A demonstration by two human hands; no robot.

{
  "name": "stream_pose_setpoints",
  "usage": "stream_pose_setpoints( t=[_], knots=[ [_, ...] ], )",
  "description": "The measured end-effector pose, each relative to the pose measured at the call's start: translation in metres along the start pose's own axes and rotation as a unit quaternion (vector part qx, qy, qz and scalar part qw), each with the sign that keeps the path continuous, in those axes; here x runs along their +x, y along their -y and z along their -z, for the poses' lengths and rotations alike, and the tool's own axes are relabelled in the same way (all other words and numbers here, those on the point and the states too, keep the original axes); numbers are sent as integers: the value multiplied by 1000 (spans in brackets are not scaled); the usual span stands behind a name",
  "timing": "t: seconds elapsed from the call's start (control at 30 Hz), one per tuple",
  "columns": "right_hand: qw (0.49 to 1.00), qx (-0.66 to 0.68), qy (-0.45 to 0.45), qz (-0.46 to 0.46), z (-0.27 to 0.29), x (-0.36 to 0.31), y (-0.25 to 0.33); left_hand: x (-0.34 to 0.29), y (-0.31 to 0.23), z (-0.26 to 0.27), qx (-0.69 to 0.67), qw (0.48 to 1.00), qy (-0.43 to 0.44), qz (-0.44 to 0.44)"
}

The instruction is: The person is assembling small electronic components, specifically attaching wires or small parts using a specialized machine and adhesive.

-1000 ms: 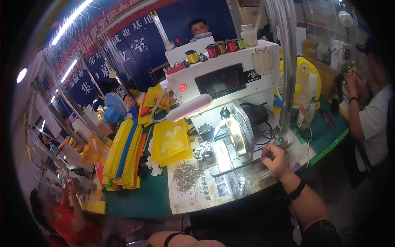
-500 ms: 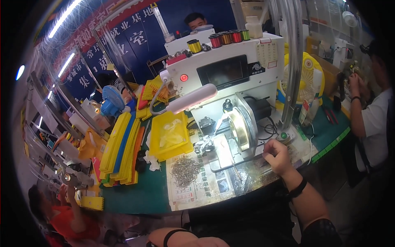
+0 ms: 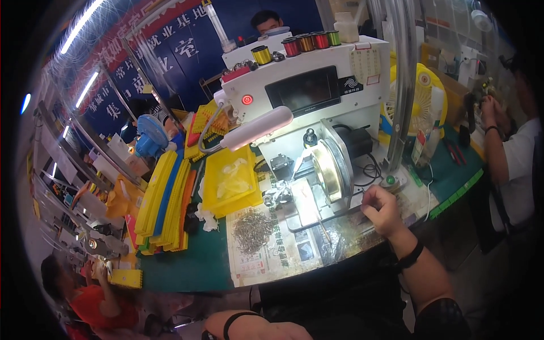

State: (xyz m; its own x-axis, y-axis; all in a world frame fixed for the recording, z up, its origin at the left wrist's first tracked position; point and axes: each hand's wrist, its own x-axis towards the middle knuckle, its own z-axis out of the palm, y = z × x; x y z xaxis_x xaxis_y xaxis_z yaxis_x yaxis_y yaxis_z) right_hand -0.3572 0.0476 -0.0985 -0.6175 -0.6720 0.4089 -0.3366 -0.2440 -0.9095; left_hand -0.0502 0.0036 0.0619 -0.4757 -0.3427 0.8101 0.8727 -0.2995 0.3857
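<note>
My right hand [image 3: 384, 211] is raised beside the lower right of a shiny metal wheel [image 3: 330, 173], on the front of a white machine [image 3: 362, 114]. Its fingers are curled, with thumb and forefinger close together; whether something small sits between them I cannot make out. My left hand [image 3: 280, 330] is low at the bottom edge, below the table edge, its fingers cut off from view. Left of the wheel, a small metal mechanism [image 3: 277, 195] stands by a brightly lit plate [image 3: 306, 203]. A pile of small metal pieces [image 3: 252, 231] lies on printed paper.
A yellow tray [image 3: 231, 205] holds pale material. Left of it stand stacked yellow, blue and orange strips [image 3: 164, 198]. A white lamp [image 3: 258, 128] hangs over the work area; coloured wire spools [image 3: 292, 46] top the machine. A metal post [image 3: 401, 107] rises at right. Co-workers sit around.
The whole view has shifted slightly. My right hand stays by the wheel, its curled fingers a little higher. My left hand remains low at the bottom edge.
</note>
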Motion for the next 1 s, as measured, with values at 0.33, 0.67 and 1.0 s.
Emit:
stream_pose_setpoints(
  t=[0.33,0.67,1.0],
  knots=[
    [1000,-6,0,-3,0,-1,0,5,4,2,0,999,30,27],
    [1000,-4,0,-2,-1,0,-1,7,7,7,-12,998,65,24],
    [1000,1,5,-10,0,-2,-1,21,-5,41,52,970,233,41]
  ],
)
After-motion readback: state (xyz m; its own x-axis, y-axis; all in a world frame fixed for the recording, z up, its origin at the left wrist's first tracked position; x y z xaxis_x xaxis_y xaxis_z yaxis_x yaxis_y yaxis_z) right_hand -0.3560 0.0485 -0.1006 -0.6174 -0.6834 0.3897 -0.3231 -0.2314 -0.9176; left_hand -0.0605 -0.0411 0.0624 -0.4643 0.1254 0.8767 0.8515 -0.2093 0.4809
